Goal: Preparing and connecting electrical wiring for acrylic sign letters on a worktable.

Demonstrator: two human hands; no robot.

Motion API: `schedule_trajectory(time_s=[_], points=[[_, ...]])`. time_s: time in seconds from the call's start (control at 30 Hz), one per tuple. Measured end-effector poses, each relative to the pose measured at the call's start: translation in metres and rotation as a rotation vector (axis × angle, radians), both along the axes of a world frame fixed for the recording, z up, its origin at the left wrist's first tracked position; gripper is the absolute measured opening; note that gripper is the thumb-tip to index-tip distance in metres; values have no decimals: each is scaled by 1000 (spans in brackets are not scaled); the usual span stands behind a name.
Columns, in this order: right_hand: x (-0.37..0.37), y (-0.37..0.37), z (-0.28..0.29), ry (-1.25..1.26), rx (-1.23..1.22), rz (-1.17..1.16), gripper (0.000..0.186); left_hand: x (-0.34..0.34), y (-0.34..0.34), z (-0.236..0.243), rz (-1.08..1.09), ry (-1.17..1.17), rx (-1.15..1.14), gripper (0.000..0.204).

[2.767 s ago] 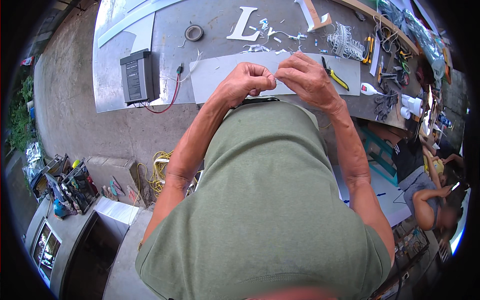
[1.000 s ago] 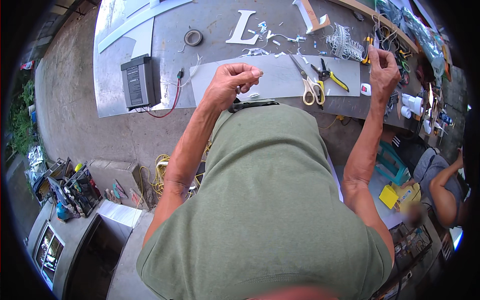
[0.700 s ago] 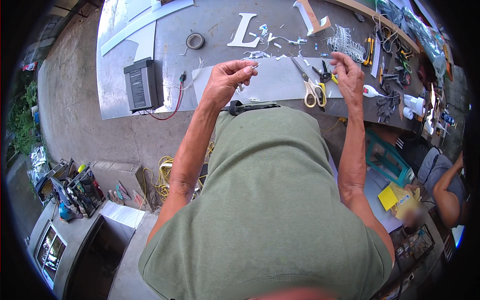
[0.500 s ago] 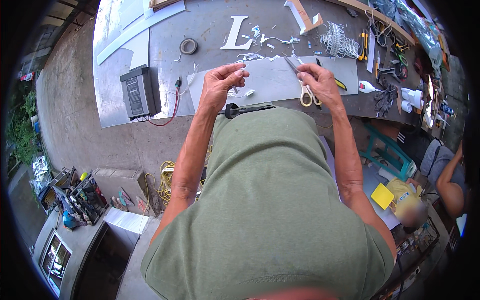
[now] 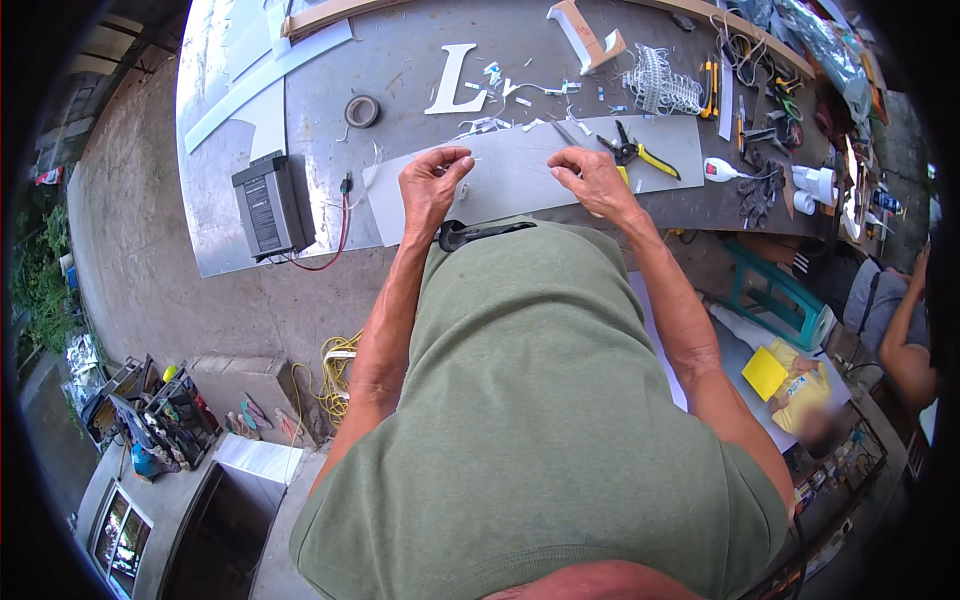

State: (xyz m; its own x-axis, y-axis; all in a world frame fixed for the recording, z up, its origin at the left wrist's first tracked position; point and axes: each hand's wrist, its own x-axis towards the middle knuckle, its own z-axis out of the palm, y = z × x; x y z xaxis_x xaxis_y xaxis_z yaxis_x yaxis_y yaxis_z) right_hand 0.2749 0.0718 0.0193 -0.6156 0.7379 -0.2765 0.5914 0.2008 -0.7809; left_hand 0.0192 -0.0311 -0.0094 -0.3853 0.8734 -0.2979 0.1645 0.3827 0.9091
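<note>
Sheet (image 5: 520, 185), grey, count one, on the metal table (image 5: 310, 120); reference for all places below.

Work state: appears under way, stage uncertain. Two letter-shaped pieces are already formed, both beyond the sheet's far edge: one white letter (image 5: 458, 82), one brown-faced letter (image 5: 587, 40). Snipped scraps (image 5: 493, 124) lie along that edge, too many to count reliably, suggesting some trimming done. Left over: one heap of white wired strips (image 5: 662, 85), beyond the far edge toward the right. Amount remaining cannot be judged.

Hands, two. Left hand (image 5: 428, 190): over the sheet's left part, thumb and fingertips pinched on a thin pale sliver (image 5: 476, 157), kind unclear, joined to nothing visible. Right hand (image 5: 592, 182): over the sheet's middle, fingers bent; cannot tell if anything is gripped.

Other counts: scissors (image 5: 570, 136), one pair, at the sheet's far edge, largely hidden behind the right hand; pliers (image 5: 652, 160), one, on the sheet's right part; tape roll (image 5: 376, 112), one, beyond the far edge, leftward; black box (image 5: 268, 212), one, left of the sheet.
</note>
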Motion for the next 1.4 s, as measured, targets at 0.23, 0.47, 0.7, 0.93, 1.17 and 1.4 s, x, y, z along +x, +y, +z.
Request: schedule_trajectory(time_s=[0.23, 0.47, 0.7, 0.93, 1.17, 1.4], points=[[14, 10, -5, -23, -26, -120, 21, 0, -7, -9, 62, -164, 26, 22], [15, 15, -8, -61, -49, -142, 22, 1, -8, -10, 65, 70, 26, 24], [9, 17, -11, -13, -74, -158, 21, -8, -19, -10, 75, 397, 219, 38], [7, 17, -12, 4, -71, -179, 19, -43, -37, -5, 294, 740, 135, 31], [-10, 18, -10, 60, -65, -116, 20, -66, -25, -23, 216, 932, 55, 30], [-33, 23, 8, 88, -76, -60, 21, -64, -13, -26, 244, 904, 134, 9]])
